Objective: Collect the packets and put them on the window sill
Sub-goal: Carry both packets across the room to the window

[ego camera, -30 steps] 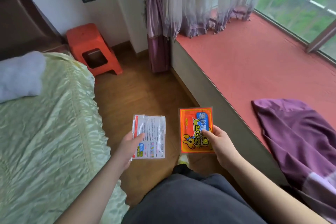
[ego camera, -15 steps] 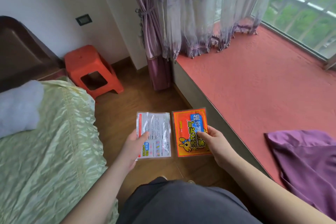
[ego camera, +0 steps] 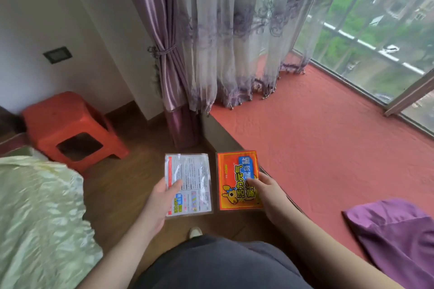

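My left hand (ego camera: 157,204) grips a white packet (ego camera: 192,180) with small print by its lower left corner, thumb on top. Beside it, my right hand (ego camera: 270,192) pinches an orange packet (ego camera: 234,176) with a cartoon animal and blue label at its right edge. Both packets are held flat, side by side, above the wooden floor, just left of the front edge of the red window sill (ego camera: 324,138). The orange packet's right edge overlaps the sill's edge in view.
A purple cloth (ego camera: 394,237) lies on the sill at the lower right. Purple and sheer curtains (ego camera: 223,54) hang over the sill's far left end. An orange plastic stool (ego camera: 68,129) stands by the wall, and a bed with a pale green cover (ego camera: 40,223) fills the left.
The view has tilted upward toward the window and curtains. Both hands still hold their packets, now closer together and nearer the sill's edge.
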`<state>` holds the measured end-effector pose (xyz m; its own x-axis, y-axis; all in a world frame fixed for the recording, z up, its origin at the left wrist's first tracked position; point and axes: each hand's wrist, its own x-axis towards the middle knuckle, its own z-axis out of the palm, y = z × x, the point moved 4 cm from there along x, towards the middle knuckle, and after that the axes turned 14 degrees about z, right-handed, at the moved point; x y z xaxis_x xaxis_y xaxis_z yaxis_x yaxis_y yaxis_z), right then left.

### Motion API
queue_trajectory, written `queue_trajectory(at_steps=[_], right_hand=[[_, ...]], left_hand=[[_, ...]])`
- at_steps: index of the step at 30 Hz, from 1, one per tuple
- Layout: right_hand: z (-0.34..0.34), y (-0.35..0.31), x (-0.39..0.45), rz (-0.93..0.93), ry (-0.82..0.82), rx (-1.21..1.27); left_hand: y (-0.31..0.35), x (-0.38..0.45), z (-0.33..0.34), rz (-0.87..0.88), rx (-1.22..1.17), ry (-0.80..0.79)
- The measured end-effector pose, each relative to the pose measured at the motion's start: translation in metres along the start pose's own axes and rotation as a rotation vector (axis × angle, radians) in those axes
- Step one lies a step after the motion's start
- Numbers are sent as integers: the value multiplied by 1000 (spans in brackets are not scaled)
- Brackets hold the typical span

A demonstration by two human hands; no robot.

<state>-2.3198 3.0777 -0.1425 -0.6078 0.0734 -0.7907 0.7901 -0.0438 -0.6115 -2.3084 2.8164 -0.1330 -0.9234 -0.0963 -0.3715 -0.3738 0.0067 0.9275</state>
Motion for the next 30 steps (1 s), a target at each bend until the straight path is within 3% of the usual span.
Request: queue_trajectory(at_steps=[6,12,30], right_hand=[[29,-38,22,5,31,46],[22,-57,44,45,124,111],[-76,-153,142,106,262,347]], left_hand=[[24,68,-24,2,83,-90],[46,121,-4,-24,63,-170],[106,297,171,-13,315,-478]])
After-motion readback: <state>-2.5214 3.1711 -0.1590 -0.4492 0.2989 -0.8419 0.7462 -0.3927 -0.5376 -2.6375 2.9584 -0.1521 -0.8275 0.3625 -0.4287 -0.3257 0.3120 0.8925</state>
